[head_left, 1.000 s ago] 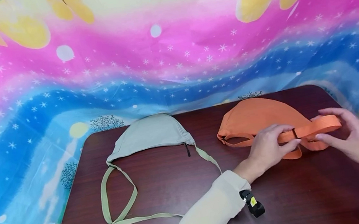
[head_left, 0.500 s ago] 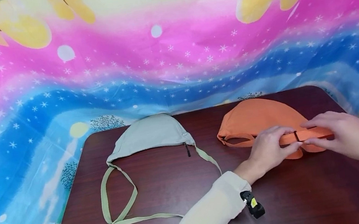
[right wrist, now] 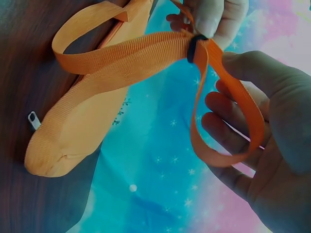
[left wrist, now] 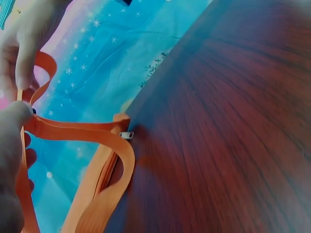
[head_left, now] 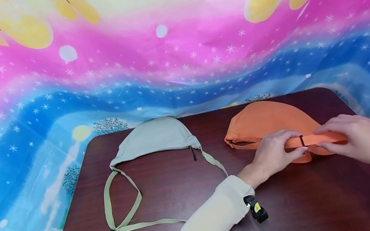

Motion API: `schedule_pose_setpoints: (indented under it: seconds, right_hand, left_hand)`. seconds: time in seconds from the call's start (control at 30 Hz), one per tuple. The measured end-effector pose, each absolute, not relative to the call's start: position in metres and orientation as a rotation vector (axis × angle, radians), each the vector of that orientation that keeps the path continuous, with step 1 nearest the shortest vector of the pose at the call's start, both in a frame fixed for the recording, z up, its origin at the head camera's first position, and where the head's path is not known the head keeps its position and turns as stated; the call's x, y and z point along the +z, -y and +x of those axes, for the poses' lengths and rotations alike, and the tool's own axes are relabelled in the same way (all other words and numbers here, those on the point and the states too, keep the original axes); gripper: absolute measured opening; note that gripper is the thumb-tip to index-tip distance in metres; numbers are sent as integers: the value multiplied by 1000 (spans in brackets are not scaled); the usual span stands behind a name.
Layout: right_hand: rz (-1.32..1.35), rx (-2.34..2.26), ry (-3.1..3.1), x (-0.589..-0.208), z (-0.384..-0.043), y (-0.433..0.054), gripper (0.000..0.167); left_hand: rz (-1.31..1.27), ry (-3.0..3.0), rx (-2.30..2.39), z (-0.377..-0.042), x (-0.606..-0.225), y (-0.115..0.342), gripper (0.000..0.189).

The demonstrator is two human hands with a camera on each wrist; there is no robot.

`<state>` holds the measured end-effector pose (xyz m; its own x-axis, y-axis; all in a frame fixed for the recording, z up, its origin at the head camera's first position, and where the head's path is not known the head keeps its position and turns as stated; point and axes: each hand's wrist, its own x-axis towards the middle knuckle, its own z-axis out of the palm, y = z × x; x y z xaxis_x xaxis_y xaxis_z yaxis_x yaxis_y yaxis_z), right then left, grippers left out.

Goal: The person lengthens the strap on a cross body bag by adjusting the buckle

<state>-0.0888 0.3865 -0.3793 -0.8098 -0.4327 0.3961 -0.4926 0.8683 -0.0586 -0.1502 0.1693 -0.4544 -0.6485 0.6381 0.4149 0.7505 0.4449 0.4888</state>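
An orange waist bag lies at the back right of the table. In front of it my left hand pinches its orange strap just left of the black slider buckle. My right hand pinches the same strap to the right of the buckle, thumb in front and fingers behind. In the right wrist view the strap runs through the buckle and forms a loop by my right palm. Another slack strap length curves down beside the bag in the left wrist view.
A grey-green waist bag lies at the back left, its black zipper pull hanging. Its pale green strap spreads over the brown table, partly under my left sleeve. A printed cloth hangs behind the table.
My right hand has moved left toward the buckle, from the end of the strap loop to a pinch close beside my left hand. The left hand has shifted only slightly; the bags stay put.
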Motion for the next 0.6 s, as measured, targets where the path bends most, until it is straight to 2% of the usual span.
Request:
schedule_pose_setpoints:
  seconds: [0.6]
  right_hand:
    - [585, 319, 2703, -385, -81, -389, 43]
  left_hand:
    - [-1263, 2504, -972, -170, -469, -136, 34]
